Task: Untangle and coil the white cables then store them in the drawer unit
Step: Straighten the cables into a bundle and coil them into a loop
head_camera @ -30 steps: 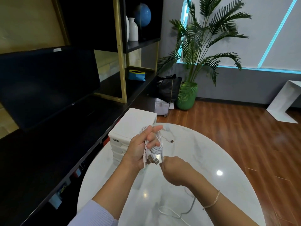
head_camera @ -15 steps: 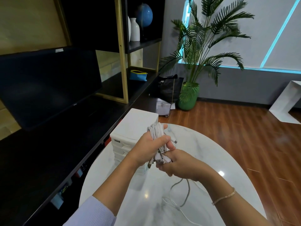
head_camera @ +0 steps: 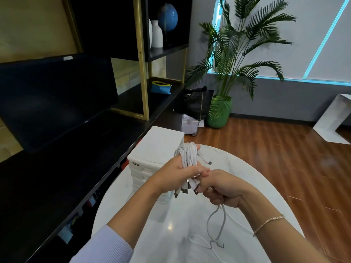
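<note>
Table [head_camera: 247, 179] first — white marble, round, spread under both your arms. Drawers [head_camera: 153, 149] stand on its far left edge, a white stack with every drawer shut as far as shows. Your left hand [head_camera: 176, 173] is held above the table just in front of them, fingers curled round the cables [head_camera: 187, 156] — a white bundle looped up over the hand, plugs hanging below it. Your right hand [head_camera: 222, 188] touches the left, fingers closed on 1 loose strand [head_camera: 216, 224] that trails down to the table.
</note>
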### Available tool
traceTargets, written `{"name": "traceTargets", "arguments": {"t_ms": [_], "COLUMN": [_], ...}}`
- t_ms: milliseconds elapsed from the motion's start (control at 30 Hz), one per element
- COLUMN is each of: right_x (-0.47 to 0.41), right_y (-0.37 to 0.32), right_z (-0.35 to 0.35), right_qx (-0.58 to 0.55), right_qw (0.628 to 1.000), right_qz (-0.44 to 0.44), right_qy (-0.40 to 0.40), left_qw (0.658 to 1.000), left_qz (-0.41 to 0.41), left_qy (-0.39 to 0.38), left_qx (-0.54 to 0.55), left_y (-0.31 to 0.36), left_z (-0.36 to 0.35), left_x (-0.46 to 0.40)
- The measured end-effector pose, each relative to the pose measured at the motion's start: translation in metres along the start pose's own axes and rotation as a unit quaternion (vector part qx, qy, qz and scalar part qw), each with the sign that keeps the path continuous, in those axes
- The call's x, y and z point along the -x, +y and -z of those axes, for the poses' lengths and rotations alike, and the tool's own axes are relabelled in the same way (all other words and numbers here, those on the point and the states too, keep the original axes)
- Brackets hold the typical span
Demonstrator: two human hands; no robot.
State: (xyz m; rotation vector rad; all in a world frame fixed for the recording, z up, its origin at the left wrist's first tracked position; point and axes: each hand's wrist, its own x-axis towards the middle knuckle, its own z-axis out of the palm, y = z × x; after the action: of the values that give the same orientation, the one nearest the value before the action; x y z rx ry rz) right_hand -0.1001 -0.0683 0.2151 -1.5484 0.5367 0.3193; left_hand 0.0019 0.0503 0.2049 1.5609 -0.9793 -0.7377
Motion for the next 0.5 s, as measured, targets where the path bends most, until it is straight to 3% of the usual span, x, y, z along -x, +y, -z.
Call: {"name": "traceTargets", "arguments": {"t_ms": [133,300,500], "right_x": [0.001,0.001,0.003], "right_y": [0.002,0.000,-0.007], "right_z": [0.003,0.003,0.004], "right_qx": [-0.011,0.046,0.105], "right_qw": [1.000,0.999,0.993], "right_qz": [-0.010,-0.018,-0.018], "right_qy": [-0.003,0.018,0.044], "left_qw": [0.999,0.998,0.993], "left_qz": [0.002,0.004,-0.021], "left_qy": [-0.027,-0.006,0.074], "left_qx": [0.018,0.070,-0.095], "left_y": [0.000,-0.006,-0.011], "left_z": [0.000,-0.004,-0.018], "left_x": [-0.001,-0.004,-0.011]}}
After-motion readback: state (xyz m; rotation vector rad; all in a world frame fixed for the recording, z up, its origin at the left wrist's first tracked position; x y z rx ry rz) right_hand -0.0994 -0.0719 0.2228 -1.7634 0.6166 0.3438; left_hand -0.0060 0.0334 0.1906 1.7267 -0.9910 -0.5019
